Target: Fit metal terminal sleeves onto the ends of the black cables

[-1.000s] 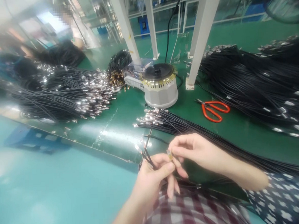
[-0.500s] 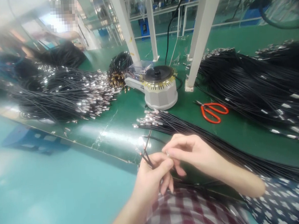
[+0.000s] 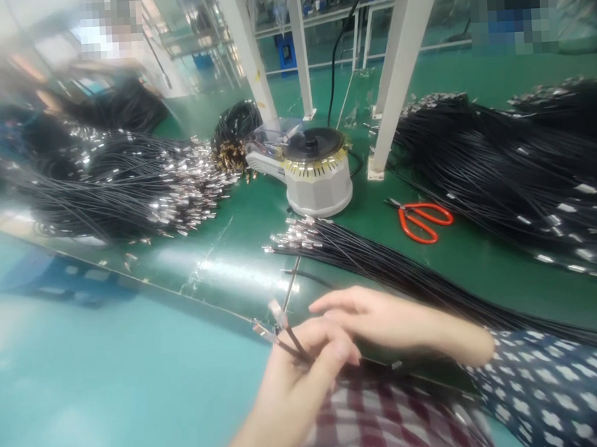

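Observation:
My left hand (image 3: 310,363) is closed around thin black cables (image 3: 299,343). Two ends with pale, shiny tips (image 3: 276,311) stick out above its thumb side. Just behind it, my right hand (image 3: 371,316) reaches leftward with fingers stretched and apart; its lower fingers are partly hidden by the left hand, and I see nothing held in it. Beyond the fingertips lies a single loose cable (image 3: 311,276) on the green table. A bundle of black cables (image 3: 380,259) with silvery ends runs past the right hand.
A white round dispenser (image 3: 319,186) with a black top stands mid-table. Red-handled scissors (image 3: 421,220) lie to its right. Cable heaps (image 3: 106,187) (image 3: 500,166) flank both sides. White posts (image 3: 403,78) rise behind. The table edge (image 3: 182,296) borders the floor.
My right hand has moved left and its pinched fingers have spread, now behind the left hand. The cable ends in my left hand have tipped leftward, showing more of their pale tips.

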Demonstrator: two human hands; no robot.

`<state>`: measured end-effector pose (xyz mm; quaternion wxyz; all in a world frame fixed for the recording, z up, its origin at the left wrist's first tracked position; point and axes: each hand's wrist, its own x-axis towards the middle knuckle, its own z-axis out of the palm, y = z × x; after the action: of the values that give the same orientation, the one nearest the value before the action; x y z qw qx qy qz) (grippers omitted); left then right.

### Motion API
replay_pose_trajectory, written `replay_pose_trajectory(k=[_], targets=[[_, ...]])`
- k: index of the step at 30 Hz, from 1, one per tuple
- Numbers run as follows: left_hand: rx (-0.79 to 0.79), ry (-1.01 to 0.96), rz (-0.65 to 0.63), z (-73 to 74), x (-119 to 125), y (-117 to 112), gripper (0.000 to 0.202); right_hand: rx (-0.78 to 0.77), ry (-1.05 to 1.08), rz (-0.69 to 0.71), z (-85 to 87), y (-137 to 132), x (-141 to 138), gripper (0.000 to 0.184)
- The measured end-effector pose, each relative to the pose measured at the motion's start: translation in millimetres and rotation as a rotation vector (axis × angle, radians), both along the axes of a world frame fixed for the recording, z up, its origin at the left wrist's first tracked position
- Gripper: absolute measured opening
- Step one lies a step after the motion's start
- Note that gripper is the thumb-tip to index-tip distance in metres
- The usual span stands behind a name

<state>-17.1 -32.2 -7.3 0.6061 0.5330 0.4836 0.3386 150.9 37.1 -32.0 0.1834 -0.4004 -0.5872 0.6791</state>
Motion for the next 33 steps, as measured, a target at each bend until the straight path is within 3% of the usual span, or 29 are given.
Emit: replay_pose_trajectory(k=[4,7,9,11,12,14,15,18,19,21,24,25,29,33], targets=[[-0.135,-0.123,0.001,0.9,-1.0,20.6,0.030,-0.018,0.062,-0.043,4.9,2.7,12.2,0.041],[-0.111,-0.238,0.050,2.3,3.5,40.8,0.022,-0.063,0.194,-0.057,10.6,1.0,28.5,0.063],[-0.078,-0.325,0.070,4.1,7.6,47.4,0.018,-0.055,0.182,0.002,12.5,-3.9,37.6,0.056],[0.024,-0.318,0.169,5.3,9.1,43.6,0.029,-0.034,0.122,-0.004,11.5,-9.0,44.7,0.038],[0.086,-0.265,0.217,4.8,7.8,37.6,0.031,-0.030,0.112,-0.050,10.0,-10.8,48.0,0.030],[0.176,-0.091,0.224,-0.2,0.9,19.3,0.016,-0.027,0.156,-0.199,6.1,-12.1,54.8,0.020],[0.159,0.002,0.114,-5.2,-4.0,8.6,0.008,-0.032,0.193,-0.270,4.3,-11.6,58.2,0.019],[0.087,0.232,-0.150,-29.7,-15.4,-20.2,0.022,-0.062,0.258,-0.389,1.8,-8.7,65.7,0.019],[0.068,0.292,-0.221,-39.7,-15.5,-26.5,0.036,-0.069,0.263,-0.402,1.7,-7.9,66.7,0.019],[0.120,0.351,-0.419,-59.5,-7.9,-32.8,0.058,-0.075,0.265,-0.413,1.7,-7.0,66.2,0.017],[0.317,0.436,-0.642,-82.6,16.5,-31.7,0.074,-0.082,0.270,-0.418,0.7,-6.6,62.2,0.015],[0.402,0.511,-0.713,-87.8,25.0,-31.1,0.074,-0.085,0.272,-0.424,0.4,-6.4,61.1,0.014],[0.492,0.608,-0.788,-96.9,43.4,-40.1,0.026,-0.083,0.272,-0.457,0.9,-4.7,60.9,0.012],[0.564,0.683,-0.822,-96.3,41.7,-55.7,0.026,-0.078,0.270,-0.473,0.9,-2.3,62.7,0.011]])
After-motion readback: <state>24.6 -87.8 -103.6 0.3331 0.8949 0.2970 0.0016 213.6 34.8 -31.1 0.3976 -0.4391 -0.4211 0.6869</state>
